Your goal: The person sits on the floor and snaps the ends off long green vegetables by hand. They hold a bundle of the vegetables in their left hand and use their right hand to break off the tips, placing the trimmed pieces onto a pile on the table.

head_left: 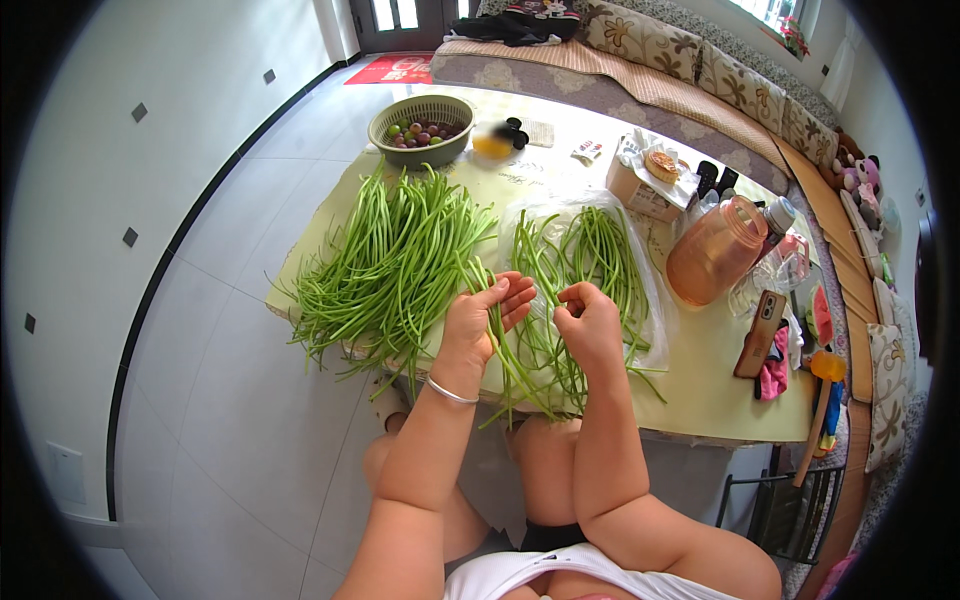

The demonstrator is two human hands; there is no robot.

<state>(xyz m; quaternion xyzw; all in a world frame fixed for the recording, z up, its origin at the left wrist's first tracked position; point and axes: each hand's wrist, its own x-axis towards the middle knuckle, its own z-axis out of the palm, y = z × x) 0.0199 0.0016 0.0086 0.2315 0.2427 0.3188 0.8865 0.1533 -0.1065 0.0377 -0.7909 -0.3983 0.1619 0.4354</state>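
Long green vegetable stems lie in a large heap on the left of the table. A smaller bunch of the stems spreads over a clear plastic bag on the right. My left hand, with a silver bangle at the wrist, holds a few stems between thumb and palm, their ends hanging below the hand. Close by on the right, my right hand is closed with thumb and forefinger pinched together over the bag. Whatever sits in that pinch is too small to make out.
A colander of grapes stands at the far left of the table. To the right are a tissue box with a round pastry on top, a large pink jug, and a phone. A patterned sofa runs behind.
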